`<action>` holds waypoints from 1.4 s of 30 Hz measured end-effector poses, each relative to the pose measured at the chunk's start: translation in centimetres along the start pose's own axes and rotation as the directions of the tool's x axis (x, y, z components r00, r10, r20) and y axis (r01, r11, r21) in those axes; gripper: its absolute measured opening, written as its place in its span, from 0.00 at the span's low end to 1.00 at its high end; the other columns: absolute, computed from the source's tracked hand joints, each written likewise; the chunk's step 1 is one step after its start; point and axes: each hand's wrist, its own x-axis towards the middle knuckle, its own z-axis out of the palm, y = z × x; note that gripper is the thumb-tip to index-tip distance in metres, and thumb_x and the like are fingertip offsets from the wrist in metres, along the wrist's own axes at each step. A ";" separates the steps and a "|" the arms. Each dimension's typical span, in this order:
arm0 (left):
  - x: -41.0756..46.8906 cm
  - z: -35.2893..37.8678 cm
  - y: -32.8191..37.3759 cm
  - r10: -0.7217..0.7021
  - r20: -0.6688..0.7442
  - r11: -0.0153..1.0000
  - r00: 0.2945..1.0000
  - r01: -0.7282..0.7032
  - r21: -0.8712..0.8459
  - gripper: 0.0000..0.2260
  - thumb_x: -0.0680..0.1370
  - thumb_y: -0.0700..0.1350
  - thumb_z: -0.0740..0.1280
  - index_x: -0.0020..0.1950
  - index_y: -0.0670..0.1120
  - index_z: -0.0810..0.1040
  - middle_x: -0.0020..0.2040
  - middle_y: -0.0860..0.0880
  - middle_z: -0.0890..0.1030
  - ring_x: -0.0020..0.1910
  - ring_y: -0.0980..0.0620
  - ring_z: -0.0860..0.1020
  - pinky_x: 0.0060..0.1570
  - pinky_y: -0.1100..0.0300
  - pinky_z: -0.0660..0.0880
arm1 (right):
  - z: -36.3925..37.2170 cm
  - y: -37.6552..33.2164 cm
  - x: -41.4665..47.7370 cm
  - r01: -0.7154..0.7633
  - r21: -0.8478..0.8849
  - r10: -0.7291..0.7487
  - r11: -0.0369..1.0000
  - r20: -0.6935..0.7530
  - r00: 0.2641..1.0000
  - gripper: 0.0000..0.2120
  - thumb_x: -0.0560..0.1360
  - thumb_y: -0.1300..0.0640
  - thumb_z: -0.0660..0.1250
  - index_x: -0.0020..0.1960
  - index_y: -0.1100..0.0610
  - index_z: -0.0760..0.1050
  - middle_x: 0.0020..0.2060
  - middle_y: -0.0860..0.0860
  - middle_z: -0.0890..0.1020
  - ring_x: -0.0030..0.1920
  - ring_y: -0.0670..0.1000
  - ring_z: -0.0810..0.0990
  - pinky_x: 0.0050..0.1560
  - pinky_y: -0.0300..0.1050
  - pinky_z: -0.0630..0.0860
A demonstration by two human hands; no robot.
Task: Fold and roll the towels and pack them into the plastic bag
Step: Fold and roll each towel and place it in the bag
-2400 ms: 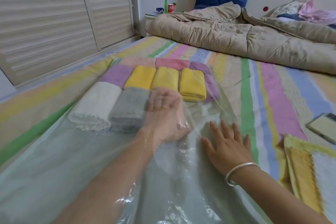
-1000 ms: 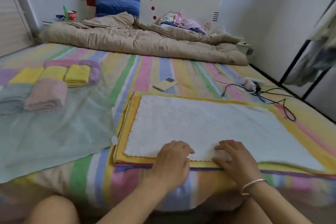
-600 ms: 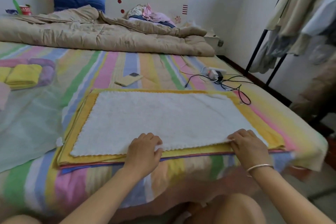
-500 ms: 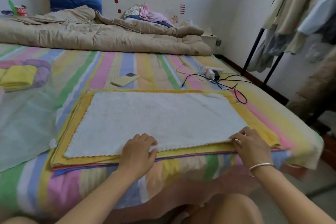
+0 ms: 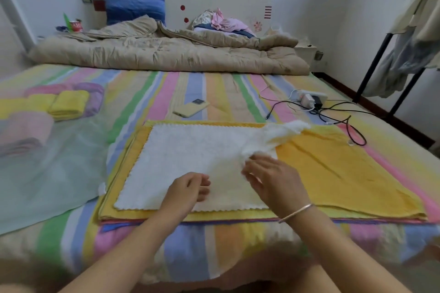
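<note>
A white towel point(image 5: 190, 157) lies on a stack of flat towels topped by a yellow towel point(image 5: 333, 173) at the bed's near edge. My right hand point(image 5: 271, 176) pinches the white towel's right end, which is lifted and drawn leftward, baring the yellow one. My left hand point(image 5: 188, 188) rests on the white towel near its front edge, fingers loosely curled. At the left lies the clear plastic bag point(image 5: 47, 173) holding rolled towels: yellow rolls point(image 5: 69, 104), a pink roll point(image 5: 26, 126) and a purple one point(image 5: 94, 93).
A phone point(image 5: 190, 108) lies on the striped sheet behind the towels. A power strip with cables point(image 5: 312, 100) sits at the right. A beige quilt point(image 5: 166, 54) fills the bed's far end. A clothes rack point(image 5: 381, 66) stands beyond the right edge.
My hands left the bag and took the white towel's near edge. My right hand has now pulled the towel's right end up and to the left; my left hand moved onto the towel.
</note>
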 end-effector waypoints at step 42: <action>1.7 -12.1 -2.9 0.005 -0.282 0.839 0.960 0.149 0.523 0.22 0.76 0.60 0.63 0.33 0.47 0.62 0.28 0.49 0.64 0.29 0.53 0.66 0.30 0.59 0.60 | 22.7 -3.5 26.4 -0.364 0.130 0.276 0.923 0.437 0.856 0.08 0.74 0.55 0.60 0.44 0.53 0.78 0.43 0.51 0.83 0.47 0.55 0.79 0.47 0.50 0.77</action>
